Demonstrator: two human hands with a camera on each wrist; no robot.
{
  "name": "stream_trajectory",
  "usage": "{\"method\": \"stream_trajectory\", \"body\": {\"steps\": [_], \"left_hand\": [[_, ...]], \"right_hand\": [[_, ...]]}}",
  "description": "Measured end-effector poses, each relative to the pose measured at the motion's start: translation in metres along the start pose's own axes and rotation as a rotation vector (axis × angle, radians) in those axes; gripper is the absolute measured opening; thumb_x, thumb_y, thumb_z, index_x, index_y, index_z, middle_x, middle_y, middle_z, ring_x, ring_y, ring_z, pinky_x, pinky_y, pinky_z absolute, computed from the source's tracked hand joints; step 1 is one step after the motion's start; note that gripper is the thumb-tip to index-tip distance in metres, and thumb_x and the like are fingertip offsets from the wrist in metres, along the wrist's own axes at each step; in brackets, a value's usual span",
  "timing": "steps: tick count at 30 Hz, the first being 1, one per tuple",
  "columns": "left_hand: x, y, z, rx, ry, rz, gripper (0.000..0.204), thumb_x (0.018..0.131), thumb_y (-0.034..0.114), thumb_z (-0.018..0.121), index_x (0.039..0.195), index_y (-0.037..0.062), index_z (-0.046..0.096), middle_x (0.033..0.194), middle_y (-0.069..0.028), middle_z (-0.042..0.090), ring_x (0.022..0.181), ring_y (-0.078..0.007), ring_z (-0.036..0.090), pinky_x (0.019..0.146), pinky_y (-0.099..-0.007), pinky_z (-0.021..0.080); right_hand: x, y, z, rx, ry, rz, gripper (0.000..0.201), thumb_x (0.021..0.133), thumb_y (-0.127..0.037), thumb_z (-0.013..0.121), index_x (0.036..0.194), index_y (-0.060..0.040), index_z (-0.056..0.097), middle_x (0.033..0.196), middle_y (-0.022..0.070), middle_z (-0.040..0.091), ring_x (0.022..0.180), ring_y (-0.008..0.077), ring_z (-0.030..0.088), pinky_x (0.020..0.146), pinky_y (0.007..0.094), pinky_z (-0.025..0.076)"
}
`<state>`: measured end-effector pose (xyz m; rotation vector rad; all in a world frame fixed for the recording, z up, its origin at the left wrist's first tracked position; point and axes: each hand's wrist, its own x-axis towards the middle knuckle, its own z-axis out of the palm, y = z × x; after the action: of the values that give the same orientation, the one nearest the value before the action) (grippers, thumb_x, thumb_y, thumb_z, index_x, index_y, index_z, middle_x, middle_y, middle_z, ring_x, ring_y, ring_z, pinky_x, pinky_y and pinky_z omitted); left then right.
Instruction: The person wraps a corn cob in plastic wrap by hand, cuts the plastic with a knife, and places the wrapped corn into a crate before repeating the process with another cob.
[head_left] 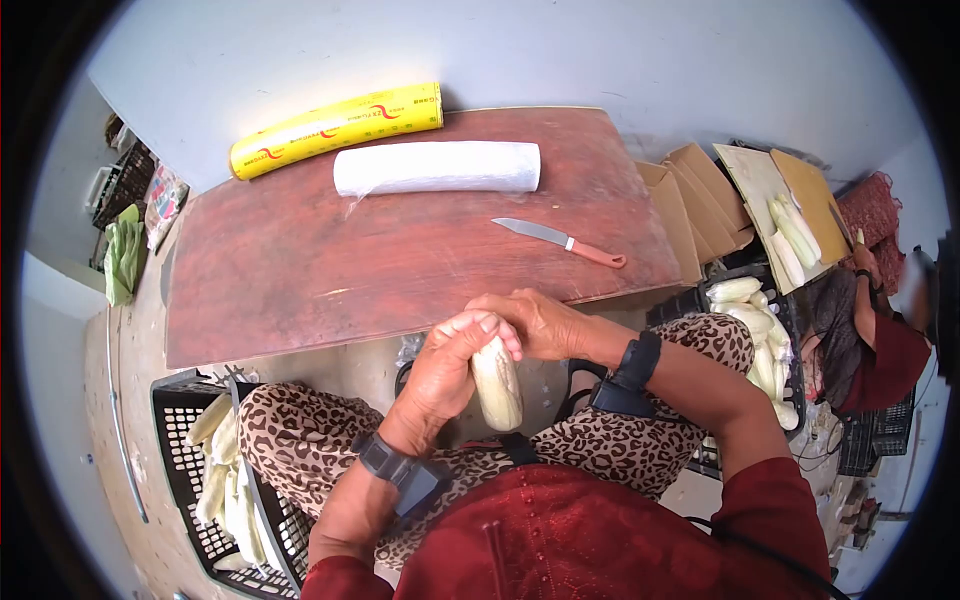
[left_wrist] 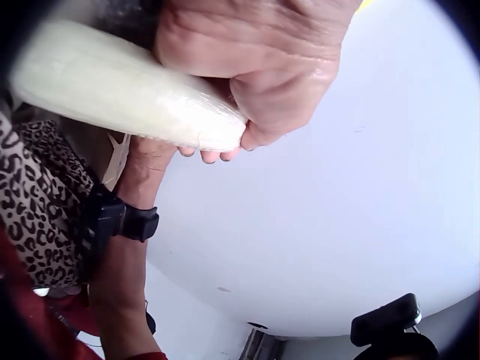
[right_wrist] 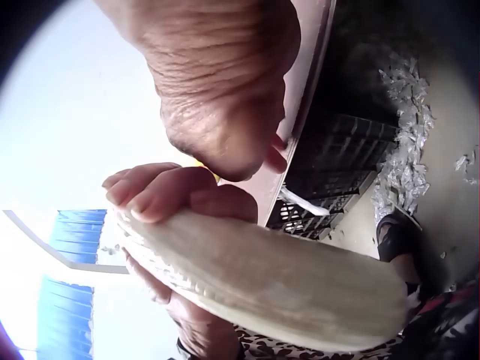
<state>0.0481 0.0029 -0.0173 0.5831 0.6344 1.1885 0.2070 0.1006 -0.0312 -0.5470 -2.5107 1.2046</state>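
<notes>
In the head view, grips a pale vegetable (head_left: pixel 498 392) just off the tabletop's (head_left: pixel 420 270) near edge, left hand (head_left: pixel 443 365) curled round its upper end; bends the right hand (head_left: pixel 540 325) close against the left, hold unclear. Shows similar produce (head_left: pixel 215 490) heaped in the left crate (head_left: pixel 170 430) and right crate (head_left: pixel 668 310). In the left wrist view, looks smooth, whitish, glossy-tipped. In the right wrist view, shows lengthwise ridges, blunt lower end; below the tabletop, includes a black crate (right_wrist: pixel 352 135), contents unclear.
</notes>
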Motion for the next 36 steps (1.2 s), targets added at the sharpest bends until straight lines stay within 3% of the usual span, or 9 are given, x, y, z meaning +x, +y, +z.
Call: {"method": "stream_trajectory", "body": {"steps": [2, 5, 6, 9, 10, 13, 22, 28, 36], "left_hand": [[0.002, 0.004, -0.003, -0.019, 0.022, 0.038, 0.025, 0.094, 0.025, 0.062, 0.092, 0.0001, 0.062, 0.085, -0.0115, 0.064, 0.081, -0.0231, 0.063, 0.08, -0.0353, 0.051], [0.004, 0.004, -0.003, -0.021, 0.021, 0.034, 0.025, 0.094, 0.025, 0.062, 0.093, 0.0002, 0.062, 0.086, -0.0117, 0.065, 0.082, -0.0234, 0.064, 0.081, -0.0348, 0.051], [0.004, 0.003, -0.003, -0.031, 0.03, 0.014, 0.024, 0.094, 0.024, 0.061, 0.094, -0.0004, 0.063, 0.086, -0.0114, 0.065, 0.082, -0.0226, 0.064, 0.081, -0.0342, 0.052], [0.003, -0.002, -0.004, -0.048, 0.061, -0.031, 0.024, 0.095, 0.023, 0.06, 0.096, -0.001, 0.064, 0.088, -0.0112, 0.066, 0.082, -0.0216, 0.064, 0.081, -0.0336, 0.052], [0.004, -0.005, -0.006, -0.045, 0.07, -0.039, 0.025, 0.095, 0.024, 0.06, 0.097, -0.0005, 0.064, 0.088, -0.0116, 0.066, 0.083, -0.0222, 0.064, 0.08, -0.0342, 0.052], [0.008, -0.011, -0.01, -0.054, 0.078, -0.048, 0.029, 0.095, 0.028, 0.06, 0.1, -0.0001, 0.062, 0.088, -0.0117, 0.066, 0.083, -0.0226, 0.064, 0.08, -0.0348, 0.052], [0.012, -0.014, -0.004, -0.076, 0.087, -0.053, 0.033, 0.098, 0.031, 0.055, 0.104, -0.0006, 0.061, 0.09, -0.0116, 0.066, 0.083, -0.0212, 0.064, 0.078, -0.0333, 0.053], [0.013, -0.012, 0.0, -0.1, 0.139, -0.067, 0.041, 0.1, 0.039, 0.049, 0.103, -0.0002, 0.06, 0.088, -0.0103, 0.065, 0.081, -0.0199, 0.063, 0.077, -0.0318, 0.052], [0.013, -0.013, -0.003, -0.078, 0.14, -0.043, 0.048, 0.1, 0.046, 0.044, 0.106, 0.0001, 0.059, 0.09, -0.0097, 0.064, 0.082, -0.0201, 0.063, 0.079, -0.0328, 0.052]], "right_hand": [[-0.001, -0.012, -0.006, 0.077, 0.051, 0.1, 0.017, 0.086, -0.004, 0.061, 0.103, -0.002, 0.061, 0.077, 0.0137, 0.068, 0.072, 0.0245, 0.069, 0.064, 0.0343, 0.053], [0.001, -0.006, -0.016, 0.189, 0.177, 0.29, 0.016, 0.093, -0.005, 0.055, 0.107, -0.0032, 0.063, 0.077, 0.0045, 0.066, 0.067, 0.0135, 0.065, 0.066, 0.0271, 0.053], [0.002, -0.011, -0.025, 0.273, 0.172, 0.311, 0.016, 0.098, -0.008, 0.052, 0.107, -0.0012, 0.063, 0.087, 0.0023, 0.065, 0.072, 0.0122, 0.065, 0.07, 0.0259, 0.053], [0.001, -0.015, -0.04, 0.321, 0.162, 0.047, 0.017, 0.098, -0.011, 0.053, 0.106, -0.0001, 0.063, 0.098, 0.0048, 0.063, 0.075, 0.0109, 0.063, 0.073, 0.0259, 0.053], [0.001, -0.022, -0.045, 0.215, 0.129, 0.016, 0.015, 0.097, -0.009, 0.056, 0.106, -0.0003, 0.063, 0.105, 0.0084, 0.06, 0.075, 0.01, 0.062, 0.075, 0.0263, 0.053], [-0.001, -0.033, -0.038, 0.585, 0.043, 0.111, 0.015, 0.091, -0.006, 0.061, 0.1, 0.005, 0.063, 0.091, 0.0092, 0.065, 0.071, 0.0115, 0.063, 0.068, 0.0275, 0.053], [0.001, -0.03, -0.032, 0.635, 0.096, 0.205, 0.006, 0.087, 0.001, 0.059, 0.088, 0.0067, 0.059, 0.074, 0.0091, 0.063, 0.06, 0.0113, 0.061, 0.053, 0.0271, 0.052], [0.003, -0.026, -0.031, 0.613, 0.075, 0.205, 0.003, 0.086, 0.003, 0.055, 0.086, 0.0056, 0.057, 0.071, 0.0077, 0.062, 0.059, 0.0115, 0.061, 0.053, 0.0274, 0.051], [0.005, -0.037, -0.027, 0.408, 0.093, 0.162, 0.008, 0.09, -0.001, 0.051, 0.082, 0.001, 0.049, 0.085, 0.0078, 0.051, 0.064, 0.0134, 0.059, 0.052, 0.0291, 0.05]]}}
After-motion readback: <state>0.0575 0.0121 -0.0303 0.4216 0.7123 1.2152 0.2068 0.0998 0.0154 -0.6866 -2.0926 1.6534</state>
